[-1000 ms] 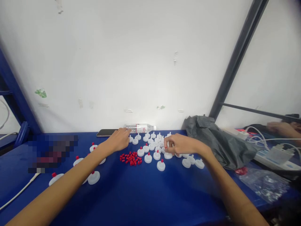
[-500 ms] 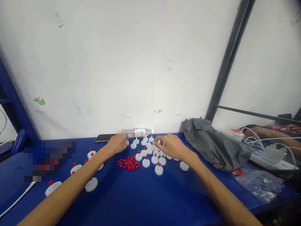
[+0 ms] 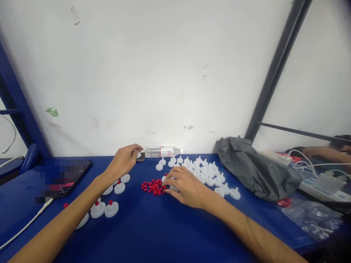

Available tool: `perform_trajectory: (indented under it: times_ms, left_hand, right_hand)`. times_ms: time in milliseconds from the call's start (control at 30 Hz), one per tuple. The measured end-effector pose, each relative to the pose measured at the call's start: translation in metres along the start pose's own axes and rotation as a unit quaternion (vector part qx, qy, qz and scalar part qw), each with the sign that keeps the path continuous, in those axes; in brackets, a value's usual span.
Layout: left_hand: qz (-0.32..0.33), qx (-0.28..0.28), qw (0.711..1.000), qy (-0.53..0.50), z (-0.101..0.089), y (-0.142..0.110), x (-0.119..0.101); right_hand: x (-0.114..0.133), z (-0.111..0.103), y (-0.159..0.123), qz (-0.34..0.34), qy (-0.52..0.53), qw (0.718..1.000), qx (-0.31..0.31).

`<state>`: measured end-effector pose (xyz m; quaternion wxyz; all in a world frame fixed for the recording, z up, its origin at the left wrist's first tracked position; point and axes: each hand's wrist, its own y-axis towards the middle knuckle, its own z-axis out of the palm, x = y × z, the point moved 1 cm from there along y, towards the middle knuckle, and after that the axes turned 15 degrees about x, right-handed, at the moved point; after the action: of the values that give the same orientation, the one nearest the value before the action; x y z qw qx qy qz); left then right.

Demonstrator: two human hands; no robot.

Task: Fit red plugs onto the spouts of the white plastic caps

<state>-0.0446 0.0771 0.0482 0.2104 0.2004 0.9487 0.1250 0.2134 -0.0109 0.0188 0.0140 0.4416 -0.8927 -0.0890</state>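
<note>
My left hand (image 3: 126,157) is raised near the back of the table, thumb and fingers pinched on a white nozzle cap (image 3: 138,155), which shows only in part. My right hand (image 3: 186,186) is low over the table, its fingers curved and apart. Its fingertips are at the right edge of a pile of small red tips (image 3: 154,187). Beneath its fingers, a white nozzle cap (image 3: 174,187) is partly hidden. Several bare white nozzle caps (image 3: 210,171) cluster behind and right of that hand. Around my left forearm stand several white caps with red tips (image 3: 111,209).
A clear plastic bottle (image 3: 164,152) lies along the wall, beside a phone (image 3: 140,157). At right are a grey plastic bag (image 3: 255,171), a clear bag (image 3: 312,219) and a power strip (image 3: 325,191) with cables. A partly blurred dark device (image 3: 78,179) lies left, near a white cable (image 3: 26,227).
My right hand has moved down and left from the white caps to the red tips. My left hand has shifted slightly left and up with the white cap. The view has shifted a little.
</note>
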Motion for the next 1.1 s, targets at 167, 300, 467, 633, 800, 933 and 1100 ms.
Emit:
perform_trajectory:
  times_ms: [167,300,467,633,800,933,1100]
  left_hand:
    - [-0.073,-0.032,0.994,-0.077,-0.005,-0.006,-0.007]
    - [-0.08,-0.08,0.984,-0.134,-0.003,-0.01,-0.01]
    - [-0.072,-0.078,0.987,-0.121,-0.003,-0.014,-0.018]
    - [-0.046,-0.035,0.994,-0.09,0.001,-0.023,-0.024]
    - [0.03,0.039,0.998,-0.037,0.015,-0.029,-0.023]
    - [0.108,0.066,0.992,0.016,0.025,-0.033,-0.023]
    - [0.159,0.066,0.985,0.004,0.034,-0.038,-0.032]
  right_hand:
    - [-0.005,0.002,-0.001,0.006,0.014,1.0,0.021]
    - [-0.005,0.005,0.0,-0.004,0.019,0.999,0.034]
    - [-0.001,0.007,0.003,-0.001,0.004,1.0,0.029]
    - [0.0,0.012,0.005,-0.018,-0.007,0.999,0.025]
    - [-0.001,0.011,0.005,-0.032,-0.003,0.999,-0.012]
    - [-0.007,0.007,0.002,-0.026,0.017,0.996,-0.08]
    - [-0.015,0.004,0.0,0.006,0.051,0.986,-0.161]
